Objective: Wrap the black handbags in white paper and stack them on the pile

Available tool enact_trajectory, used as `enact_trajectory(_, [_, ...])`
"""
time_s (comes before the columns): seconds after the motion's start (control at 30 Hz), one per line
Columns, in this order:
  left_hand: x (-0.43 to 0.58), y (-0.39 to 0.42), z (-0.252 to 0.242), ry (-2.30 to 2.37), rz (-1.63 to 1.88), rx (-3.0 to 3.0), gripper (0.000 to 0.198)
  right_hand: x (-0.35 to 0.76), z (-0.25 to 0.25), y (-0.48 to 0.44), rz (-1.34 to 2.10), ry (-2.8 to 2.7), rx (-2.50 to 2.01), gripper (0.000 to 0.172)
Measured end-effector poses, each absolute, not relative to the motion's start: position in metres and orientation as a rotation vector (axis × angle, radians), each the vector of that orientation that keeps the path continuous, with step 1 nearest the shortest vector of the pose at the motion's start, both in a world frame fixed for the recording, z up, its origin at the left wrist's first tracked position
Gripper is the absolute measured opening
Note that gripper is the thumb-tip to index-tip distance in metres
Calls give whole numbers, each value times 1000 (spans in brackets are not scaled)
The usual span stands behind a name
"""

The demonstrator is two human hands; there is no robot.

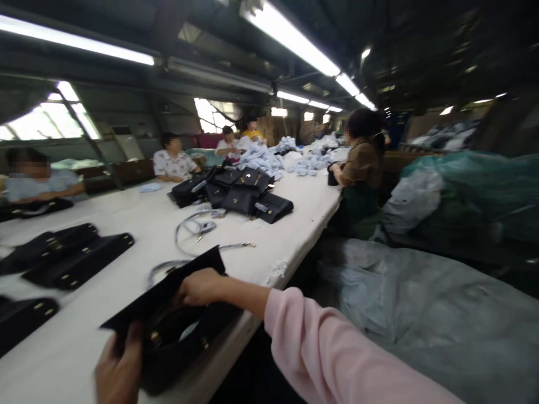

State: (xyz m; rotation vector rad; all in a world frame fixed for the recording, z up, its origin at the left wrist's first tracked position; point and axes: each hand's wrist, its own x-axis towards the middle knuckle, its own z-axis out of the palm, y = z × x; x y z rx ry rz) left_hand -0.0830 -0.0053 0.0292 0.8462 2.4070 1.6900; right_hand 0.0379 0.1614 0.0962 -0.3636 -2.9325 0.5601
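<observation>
A black handbag (177, 359) with gold-coloured fittings stands tilted at the near edge of the table, its flap (168, 289) raised and its mouth open. My left hand (120, 365) grips the bag's left end, thumb against the flap; the rest of its fingers are partly hidden. Curled fingers of my right hand (202, 286) hold the bag inside the mouth, just under the flap; their tips are hidden. Something pale shows in the bag's opening. Behind the flap, a grey strap (185, 230) with metal clips lies in loose loops on the table.
The long white table (295, 235) carries more black bags (80, 258) at left and a heap of black bags (236, 191) farther back. Pale blue wrapping (261, 157) is piled beyond. Several people sit or stand around it. Large grey plastic sacks (421, 303) fill the right side.
</observation>
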Motion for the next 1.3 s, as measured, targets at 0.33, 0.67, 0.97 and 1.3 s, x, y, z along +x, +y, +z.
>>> enact_trajectory(0.33, [-66,-8,37,2142,2050,766,53,68,86,145,843,-2428,-421,18])
enact_trajectory(0.67, [-68,-9,31,2043,2079,715,52,132,54,164,819,-2163,-379,96])
enact_trajectory(0.97, [-70,-27,26,1865,1937,845,65,103,16,147,989,-1954,-733,140])
enact_trajectory(1.3, [-52,-33,12,2364,1630,821,90,106,0,168,1351,-1789,-689,70])
